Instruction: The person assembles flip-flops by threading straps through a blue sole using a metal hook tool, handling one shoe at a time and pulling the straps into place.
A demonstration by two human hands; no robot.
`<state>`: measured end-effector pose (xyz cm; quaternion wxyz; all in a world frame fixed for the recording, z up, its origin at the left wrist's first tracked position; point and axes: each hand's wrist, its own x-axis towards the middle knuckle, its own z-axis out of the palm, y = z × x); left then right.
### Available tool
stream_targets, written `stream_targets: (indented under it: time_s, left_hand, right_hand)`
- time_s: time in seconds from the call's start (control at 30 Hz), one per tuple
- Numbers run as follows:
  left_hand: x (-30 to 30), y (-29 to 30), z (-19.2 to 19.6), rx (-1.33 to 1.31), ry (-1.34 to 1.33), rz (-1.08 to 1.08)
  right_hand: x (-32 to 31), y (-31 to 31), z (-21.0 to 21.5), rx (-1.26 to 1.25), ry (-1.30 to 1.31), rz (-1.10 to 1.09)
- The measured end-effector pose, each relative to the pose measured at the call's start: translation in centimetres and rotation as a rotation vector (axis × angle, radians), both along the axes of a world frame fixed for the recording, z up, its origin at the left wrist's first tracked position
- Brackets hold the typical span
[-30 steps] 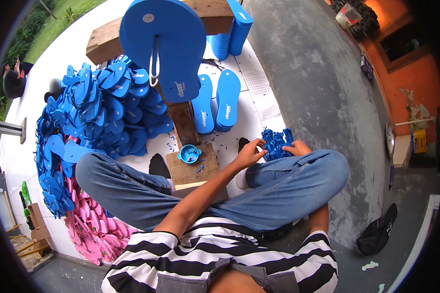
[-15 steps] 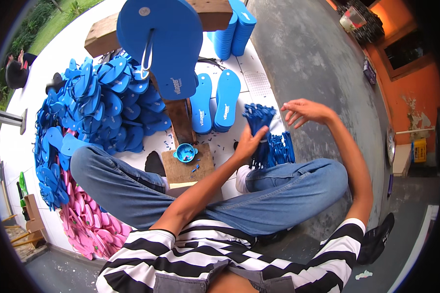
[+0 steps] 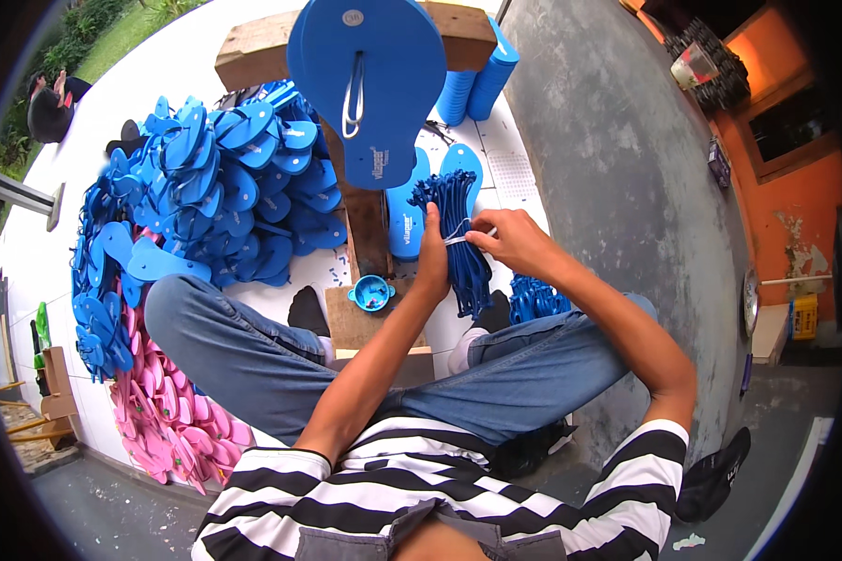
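A bundle of dark blue flip-flop straps point(image 3: 468, 276) is bound round its middle by a white tie point(image 3: 455, 240). My left hand point(image 3: 431, 257) grips the bundle from its left side, with the thumb pointing up along it. At the right side of the bundle, my right hand point(image 3: 516, 245) has its thumb and forefinger pinched at the end of the white tie. More blue straps point(image 3: 535, 301) lie just beyond my right knee. Behind the held bundle are blue flip-flop soles point(image 3: 404, 234), partly hidden by it.
Ahead stands a wooden post with a crossbar point(image 3: 253, 51); a large blue sole point(image 3: 370, 89) with a metal loop is on it. A small blue bowl point(image 3: 372, 294) sits on a wooden base. Piled left are blue flip-flops point(image 3: 234, 187) and pink ones point(image 3: 164, 402). A person point(image 3: 51, 112) sits far left.
My right hand has come left onto the tie, its spread fingers now pinched. The strap bundle has turned more upright and moved slightly left in my left hand. The whole view has shifted a little.
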<state>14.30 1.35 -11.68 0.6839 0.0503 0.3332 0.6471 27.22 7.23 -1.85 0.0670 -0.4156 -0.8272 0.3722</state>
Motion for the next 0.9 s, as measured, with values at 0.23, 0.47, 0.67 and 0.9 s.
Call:
stream_targets:
  time_s: [0.23,0.47,0.67,0.9]
  left_hand:
    - [-1.5,-0.4,3.0,0.127,-0.091,-0.074]
    - [-2.8,-0.8,0.5,0.167,0.053,-0.242]
    - [-3.3,-1.4,0.8,0.281,0.567,-0.354]
    - [-4.2,-1.6,1.7,0.260,0.539,-0.269]
  right_hand:
    - [-0.7,-1.3,0.6,0.320,0.174,0.146]
    - [0.2,-1.7,-0.5,0.607,0.105,0.219]
    - [0.3,-0.6,0.2,0.438,0.194,0.090]
    - [1.4,1.2,0.2,-0.284,0.457,-0.067]
